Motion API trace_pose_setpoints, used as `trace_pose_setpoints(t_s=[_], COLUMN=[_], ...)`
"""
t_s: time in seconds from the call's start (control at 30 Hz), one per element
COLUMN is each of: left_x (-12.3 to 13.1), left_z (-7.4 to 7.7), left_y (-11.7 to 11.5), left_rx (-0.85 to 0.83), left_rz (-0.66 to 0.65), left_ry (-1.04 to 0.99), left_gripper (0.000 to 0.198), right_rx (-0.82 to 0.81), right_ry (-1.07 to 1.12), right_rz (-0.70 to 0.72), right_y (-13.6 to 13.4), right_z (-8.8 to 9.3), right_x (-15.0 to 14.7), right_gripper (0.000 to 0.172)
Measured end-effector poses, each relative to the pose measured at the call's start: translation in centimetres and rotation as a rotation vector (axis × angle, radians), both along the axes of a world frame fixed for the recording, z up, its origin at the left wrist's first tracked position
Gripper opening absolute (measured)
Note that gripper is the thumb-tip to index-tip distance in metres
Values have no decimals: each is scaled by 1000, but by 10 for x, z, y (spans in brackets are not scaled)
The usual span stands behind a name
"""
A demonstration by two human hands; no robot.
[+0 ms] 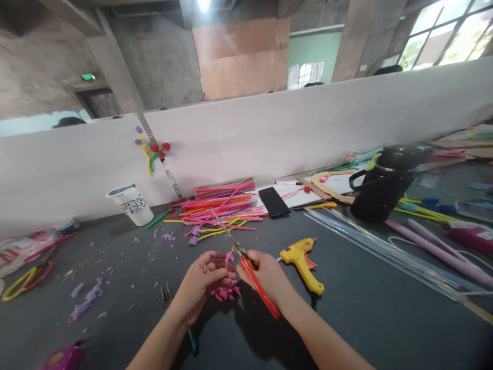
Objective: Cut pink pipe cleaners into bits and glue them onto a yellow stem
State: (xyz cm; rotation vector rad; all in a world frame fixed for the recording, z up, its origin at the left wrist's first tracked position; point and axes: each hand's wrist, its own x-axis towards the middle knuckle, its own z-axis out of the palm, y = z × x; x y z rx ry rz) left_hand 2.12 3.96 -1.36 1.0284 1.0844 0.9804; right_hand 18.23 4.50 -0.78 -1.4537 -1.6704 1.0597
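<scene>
Our bare forearms come in from the bottom edge, closest to us, over a dark counter. At far left we see a yellow loop and a red loop, with a magenta object cut off by the bottom edge. Fuzzy purple scraps lie to the right of these, and behind them a white cup with dark markings leans slightly. Under our left wrist lies a tool with two thin prongs and a teal handle.

Our left hand has its grip together, thumb and fingers clamped on a small pink piece that stands up from the fingertips. Just beside that hand, on the counter, is a little pile of pink bits. Behind it spreads a heap of fuzzy sticks, mostly pink. Our right hand has its grip closed around red-handled scissors, blades pointing up and left near the piece; we cannot tell whether they touch it.

Farther right we have a black phone, a yellow glue gun, clear strips and a black jug.
</scene>
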Motion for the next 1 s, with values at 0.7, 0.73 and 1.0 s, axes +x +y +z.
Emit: trace_pose_setpoints(t_s=[0.7,0.73,1.0], left_x=[2,1,-25], left_z=[-2,0,5], left_y=[-22,-22,-19], left_rx=[6,6,32], left_rz=[41,65,268], left_ry=[126,129,-92], left_gripper=[18,18,15], right_rx=[41,46,210], right_ry=[-6,-24,-296], right_rz=[89,80,88], right_y=[-12,-12,-15], right_z=[-4,-5,9], right_x=[-20,-19,1], right_gripper=[7,9,13])
